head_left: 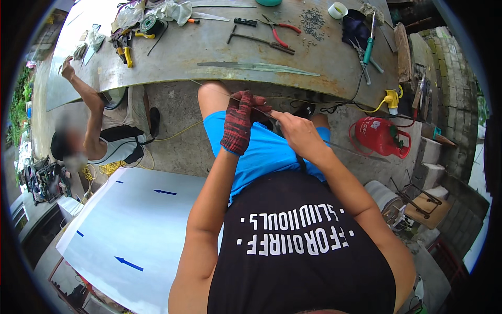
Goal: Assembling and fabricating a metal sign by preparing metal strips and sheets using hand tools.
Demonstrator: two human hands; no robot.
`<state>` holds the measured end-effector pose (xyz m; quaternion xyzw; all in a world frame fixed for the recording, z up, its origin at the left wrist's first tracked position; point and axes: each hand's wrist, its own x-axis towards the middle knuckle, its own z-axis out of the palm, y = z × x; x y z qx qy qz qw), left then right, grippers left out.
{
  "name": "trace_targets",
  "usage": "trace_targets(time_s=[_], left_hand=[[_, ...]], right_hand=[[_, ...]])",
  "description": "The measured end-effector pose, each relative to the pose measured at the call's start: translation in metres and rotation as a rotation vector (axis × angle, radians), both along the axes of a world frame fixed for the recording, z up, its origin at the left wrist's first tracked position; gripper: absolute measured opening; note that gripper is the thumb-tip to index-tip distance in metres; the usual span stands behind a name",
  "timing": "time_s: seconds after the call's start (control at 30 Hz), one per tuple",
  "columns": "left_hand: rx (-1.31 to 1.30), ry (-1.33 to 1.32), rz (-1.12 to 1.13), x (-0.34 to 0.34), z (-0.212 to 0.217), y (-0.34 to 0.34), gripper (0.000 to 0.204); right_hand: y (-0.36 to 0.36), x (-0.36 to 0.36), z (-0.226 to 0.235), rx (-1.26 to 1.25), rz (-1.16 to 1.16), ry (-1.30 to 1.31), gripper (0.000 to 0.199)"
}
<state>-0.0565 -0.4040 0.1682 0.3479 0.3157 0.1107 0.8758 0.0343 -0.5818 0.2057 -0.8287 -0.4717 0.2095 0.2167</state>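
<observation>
My left hand, in a red and black knit glove, is closed around a long thin metal strip above my lap. Just to its right, my bare right hand pinches what looks like the same strip, its fingertips close to the gloved fingers. One end points up-left toward the table edge. Past my right hand a thin grey length slants down-right; whether it is the same piece I cannot tell. A flat pointed metal blade lies along the table's near edge, beyond my hands.
On the metal table lie red-handled pliers, a soldering iron, yellow-handled snips and many small dark bits. A red gas cylinder stands at right. Another person sits at left. Yellow cord crosses the floor.
</observation>
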Motion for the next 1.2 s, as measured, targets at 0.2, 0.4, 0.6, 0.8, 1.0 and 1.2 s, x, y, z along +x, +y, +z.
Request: trace_targets(time_s=[0.2, 0.4, 0.6, 0.8, 1.0, 1.2], left_hand=[[0.484, -0.131, -0.311, 0.0, -0.02, 0.031, 0.046], [1.294, 0.163, -0.344, 0.051, -0.059, 0.06, 0.056], [1.537, 0.263, -0.567, 0.114, -0.076, 0.061, 0.049], [1.646, 0.383, -0.734, 0.122, -0.083, 0.071, 0.043], [1.614, 0.456, -0.814, 0.106, -0.09, 0.105, 0.036], [1.569, 0.182, -0.55, 0.074, -0.105, 0.131, 0.047]], right_hand=[[-0.039, 0.02, 0.019, 0.085, -0.168, 0.119, 0.043], [-0.064, 0.034, 0.038, 0.039, -0.229, 0.137, 0.044], [-0.076, 0.032, 0.045, 0.001, -0.246, 0.115, 0.047], [-0.084, 0.028, 0.039, 0.0, -0.19, 0.087, 0.047], [-0.082, 0.029, 0.027, -0.005, -0.161, 0.091, 0.048], [-0.081, 0.038, 0.017, -0.009, -0.133, 0.096, 0.049]])
